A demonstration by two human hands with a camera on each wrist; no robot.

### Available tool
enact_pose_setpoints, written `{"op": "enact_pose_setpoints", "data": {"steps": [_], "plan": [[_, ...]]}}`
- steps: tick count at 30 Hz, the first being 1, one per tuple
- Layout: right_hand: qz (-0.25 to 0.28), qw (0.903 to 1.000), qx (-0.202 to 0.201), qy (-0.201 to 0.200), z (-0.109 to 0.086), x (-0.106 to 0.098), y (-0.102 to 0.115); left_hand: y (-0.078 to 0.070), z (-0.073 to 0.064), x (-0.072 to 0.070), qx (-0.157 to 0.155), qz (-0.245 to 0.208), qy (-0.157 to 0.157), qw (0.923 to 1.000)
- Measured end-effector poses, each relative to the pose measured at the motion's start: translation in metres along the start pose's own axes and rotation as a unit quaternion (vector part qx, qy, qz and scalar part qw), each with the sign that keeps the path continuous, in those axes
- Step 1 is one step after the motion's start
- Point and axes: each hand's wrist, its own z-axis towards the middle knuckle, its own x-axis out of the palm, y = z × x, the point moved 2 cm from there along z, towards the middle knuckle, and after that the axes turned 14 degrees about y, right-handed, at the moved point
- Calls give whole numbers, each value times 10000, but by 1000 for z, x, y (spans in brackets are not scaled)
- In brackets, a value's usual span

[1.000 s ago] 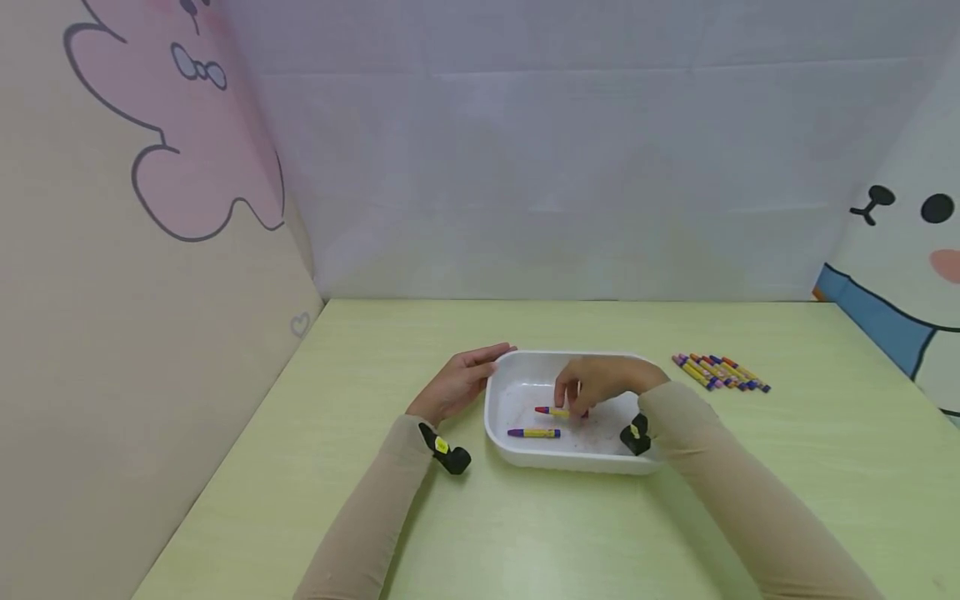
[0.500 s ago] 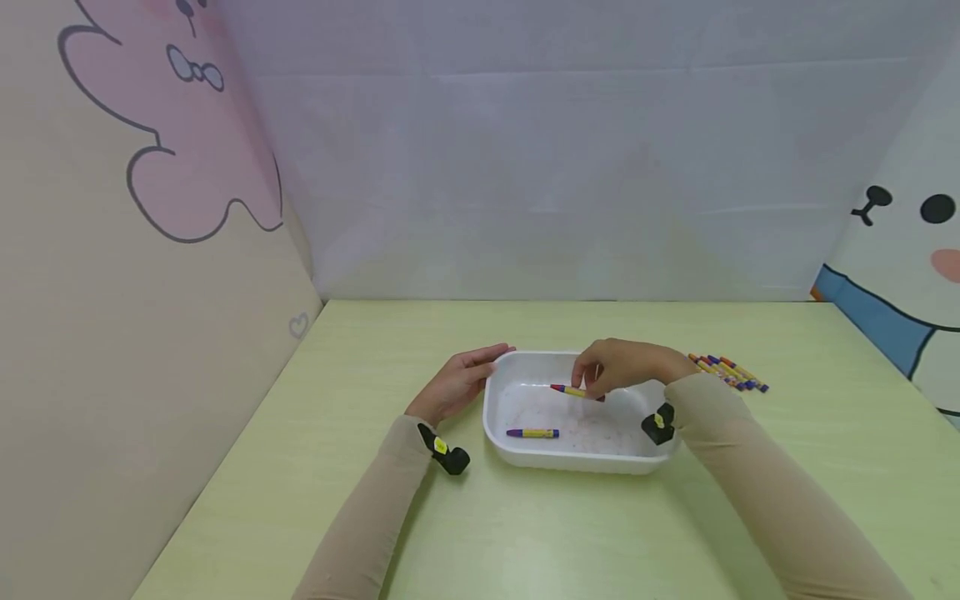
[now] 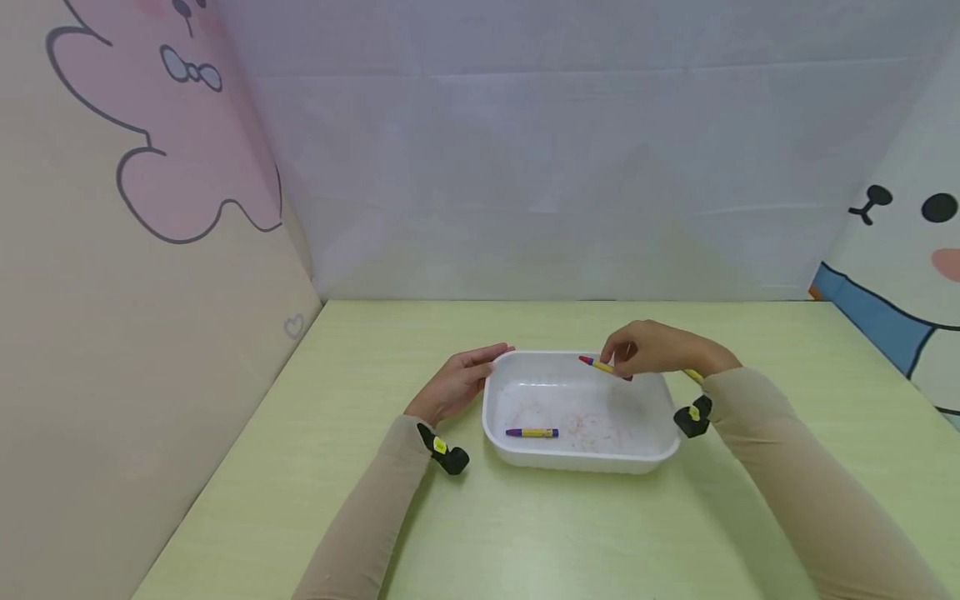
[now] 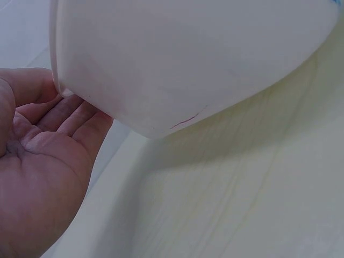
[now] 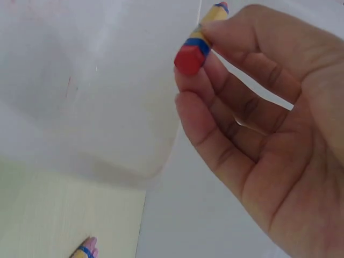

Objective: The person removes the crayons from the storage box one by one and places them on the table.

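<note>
My right hand (image 3: 656,347) pinches a red crayon (image 3: 597,364) with a yellow wrapper, held above the far right part of a white plastic tray (image 3: 577,463). In the right wrist view the crayon's blunt red end (image 5: 188,60) sticks out between thumb and fingers. A purple crayon (image 3: 531,432) lies on the tray floor near its front left. My left hand (image 3: 452,385) holds the tray's far left corner; the left wrist view has the thumb at the rim and the fingers (image 4: 80,115) against the outer wall.
Past the tray's right side, a yellow-wrapped crayon (image 3: 693,376) shows beside my right wrist, which hides the rest of the crayon row. Crayon tips (image 5: 88,248) appear low in the right wrist view. Fabric walls enclose the pale table (image 3: 405,333).
My right hand has lifted the red crayon off the tray floor and moved it up, away and rightward, covering the crayon row. My left hand has kept its place on the tray.
</note>
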Motion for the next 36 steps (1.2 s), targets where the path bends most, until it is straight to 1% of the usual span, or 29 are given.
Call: {"op": "enact_pose_setpoints", "data": {"steps": [5, 10, 14, 20, 29, 36], "plan": [[59, 9994, 128, -315, -11, -5, -11, 0, -1, 1, 7, -23, 41, 10000], [-23, 9976, 257, -647, -22, -8, -22, 0, 0, 1, 61, 3, 63, 10000], [47, 9959, 374, -824, -29, -8, -30, 0, 1, 0, 80, 50, 57, 9999], [138, 9935, 559, -978, -37, -4, -43, 0, 0, 0, 65, 100, 50, 9999], [337, 9908, 844, -1003, -45, 3, -57, 0, -2, -1, 45, 105, 41, 9999], [483, 9875, 1100, -1023, -47, 12, -74, 0, -3, -1, -28, 72, 19, 10000]]}}
